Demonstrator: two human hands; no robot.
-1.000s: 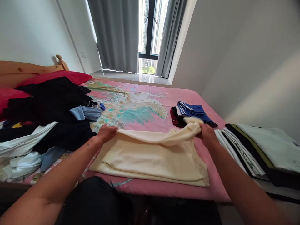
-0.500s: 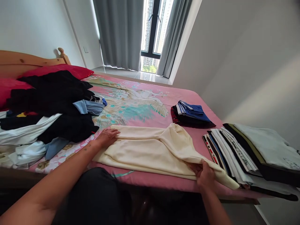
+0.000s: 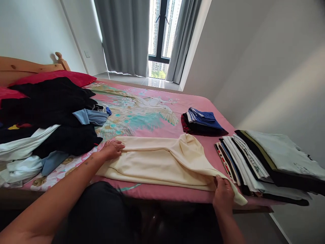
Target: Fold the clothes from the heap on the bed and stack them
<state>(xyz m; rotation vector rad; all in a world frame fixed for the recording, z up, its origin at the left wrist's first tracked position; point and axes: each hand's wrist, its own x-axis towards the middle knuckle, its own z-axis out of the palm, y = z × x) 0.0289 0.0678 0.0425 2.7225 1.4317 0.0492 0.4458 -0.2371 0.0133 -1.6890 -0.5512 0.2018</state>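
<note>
Pinches cream garment (image 3: 152, 166) with right fingers (image 3: 222, 183), rests extended left fingers (image 3: 118, 145) on it; rightward of both, shows print (image 3: 254, 164) on folded stack (image 3: 269, 174), too small to read.

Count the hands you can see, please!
2. The left hand rests on the left end of the cream top; the right hand holds its sleeve near the bed edge.

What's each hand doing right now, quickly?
Left hand: open, resting on the cream garment.
Right hand: closed, holding the garment's sleeve near its end.
</note>
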